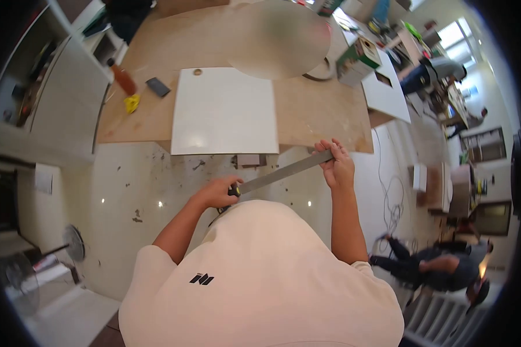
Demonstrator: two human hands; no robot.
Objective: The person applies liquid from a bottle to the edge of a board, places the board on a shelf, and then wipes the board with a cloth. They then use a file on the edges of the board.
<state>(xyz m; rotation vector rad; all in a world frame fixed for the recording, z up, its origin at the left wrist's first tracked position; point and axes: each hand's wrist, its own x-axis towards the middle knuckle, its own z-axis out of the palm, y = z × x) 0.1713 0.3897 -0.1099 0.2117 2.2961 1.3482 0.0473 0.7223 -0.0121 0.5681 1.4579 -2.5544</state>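
A long, flat grey metal file (286,172) slants between my two hands, in front of my light shirt. My left hand (217,192) is closed around its black-and-yellow handle end, near my waist. The far tip sits between the thumb and fingers of my right hand (337,162), which is raised beside the table's front edge. Past the file, a white panel (224,113) lies on the wooden table (324,118), with its near edge at the table's front. The file is apart from the panel.
An orange-red bottle (122,78), yellow item (131,103) and dark block (158,87) lie on the table's left. A green-and-white box (358,61) stands right. Cables (395,205) cross the floor. A fan (73,243) stands left; a person (446,266) is behind right.
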